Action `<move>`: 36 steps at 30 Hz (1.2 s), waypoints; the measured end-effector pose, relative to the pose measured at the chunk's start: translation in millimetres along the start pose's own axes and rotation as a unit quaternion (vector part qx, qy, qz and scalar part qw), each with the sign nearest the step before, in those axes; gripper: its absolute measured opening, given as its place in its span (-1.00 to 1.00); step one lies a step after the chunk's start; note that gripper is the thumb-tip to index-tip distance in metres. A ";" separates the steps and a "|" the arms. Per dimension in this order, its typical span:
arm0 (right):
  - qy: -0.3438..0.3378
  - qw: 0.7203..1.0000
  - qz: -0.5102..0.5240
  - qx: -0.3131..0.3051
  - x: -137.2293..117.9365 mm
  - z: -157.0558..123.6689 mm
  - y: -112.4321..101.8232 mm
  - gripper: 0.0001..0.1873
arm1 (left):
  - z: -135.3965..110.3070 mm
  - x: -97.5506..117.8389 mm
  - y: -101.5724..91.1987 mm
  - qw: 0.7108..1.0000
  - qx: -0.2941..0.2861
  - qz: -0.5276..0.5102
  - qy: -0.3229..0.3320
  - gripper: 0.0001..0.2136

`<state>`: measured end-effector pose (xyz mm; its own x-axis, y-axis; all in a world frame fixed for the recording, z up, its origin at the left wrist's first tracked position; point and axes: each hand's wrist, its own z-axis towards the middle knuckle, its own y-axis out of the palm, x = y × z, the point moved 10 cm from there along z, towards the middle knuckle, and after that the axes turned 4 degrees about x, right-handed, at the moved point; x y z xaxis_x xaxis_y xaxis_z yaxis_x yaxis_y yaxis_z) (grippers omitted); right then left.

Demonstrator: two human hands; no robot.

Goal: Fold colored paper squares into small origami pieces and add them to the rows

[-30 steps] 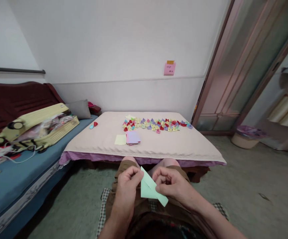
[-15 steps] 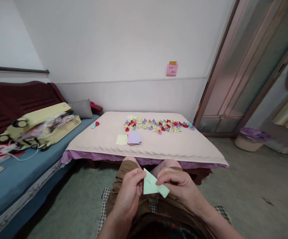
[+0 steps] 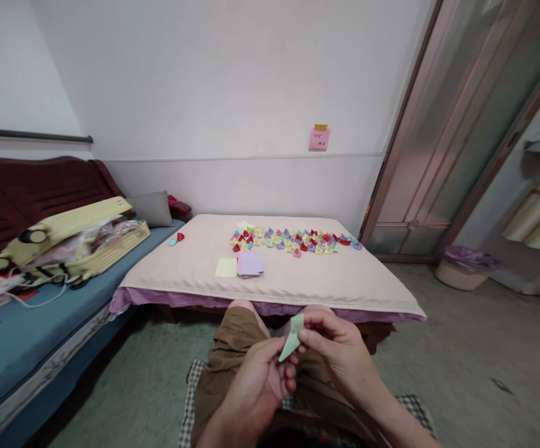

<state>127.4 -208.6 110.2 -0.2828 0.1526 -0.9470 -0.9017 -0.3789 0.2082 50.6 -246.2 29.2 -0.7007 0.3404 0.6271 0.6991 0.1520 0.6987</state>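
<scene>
Over my lap, a small folded light green paper [image 3: 291, 342] is held up, narrow side turned toward me. My right hand [image 3: 339, 348] pinches it between thumb and fingertips along its right edge. At the paper's left side, my left hand [image 3: 263, 376] has its thumb against it and its other fingers curled beneath. Beyond my knees, a stack of square papers [image 3: 250, 264] with a purple sheet on top lies on the table, beside a pale yellow sheet [image 3: 226, 267].
Many small folded colored papers [image 3: 293, 238] spread across the back of the cream-covered table [image 3: 181, 267]. A red and a blue folded piece [image 3: 180, 237] lie at its left. An open yellow suitcase [image 3: 97, 249] rests on the blue-cushioned bench. A lined bin [image 3: 463, 267] stands right.
The green paper has been turned from its broad face to a narrower side and tilted upright. My left hand has rolled palm-up beneath it, and my right hand has shifted its pinch.
</scene>
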 end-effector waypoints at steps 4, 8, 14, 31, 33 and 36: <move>0.048 0.997 -0.002 0.054 5.7 1.5 -8.6 -0.77 | -14.1 55.8 -13.1 0.953 0.098 0.160 0.238 -0.79; 0.055 0.996 0.004 0.074 11.7 0.8 -7.1 -0.76 | -47.5 94.6 -2.8 0.852 0.166 0.299 0.396 -0.90; 0.078 0.997 0.006 0.029 22.0 -1.8 14.1 -0.79 | -64.5 102.2 15.5 0.778 0.165 0.387 0.466 -0.97; -0.093 0.970 -0.219 0.040 3.7 -7.2 16.3 -0.87 | -55.1 103.1 6.2 0.789 0.186 0.393 0.434 -0.86; -0.100 0.967 -0.230 0.038 2.9 -6.9 15.8 -0.86 | -49.8 100.7 3.3 0.808 0.178 0.383 0.411 -0.83; -0.112 0.962 -0.245 0.030 0.3 -6.9 17.0 -0.84 | -47.0 98.7 2.3 0.822 0.169 0.369 0.399 -0.81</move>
<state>114.3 -221.3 111.8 0.1243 0.4960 -0.8594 -0.9601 -0.1585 -0.2303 -23.6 -255.9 108.9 0.1569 -0.2413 0.9577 0.8808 0.4728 -0.0252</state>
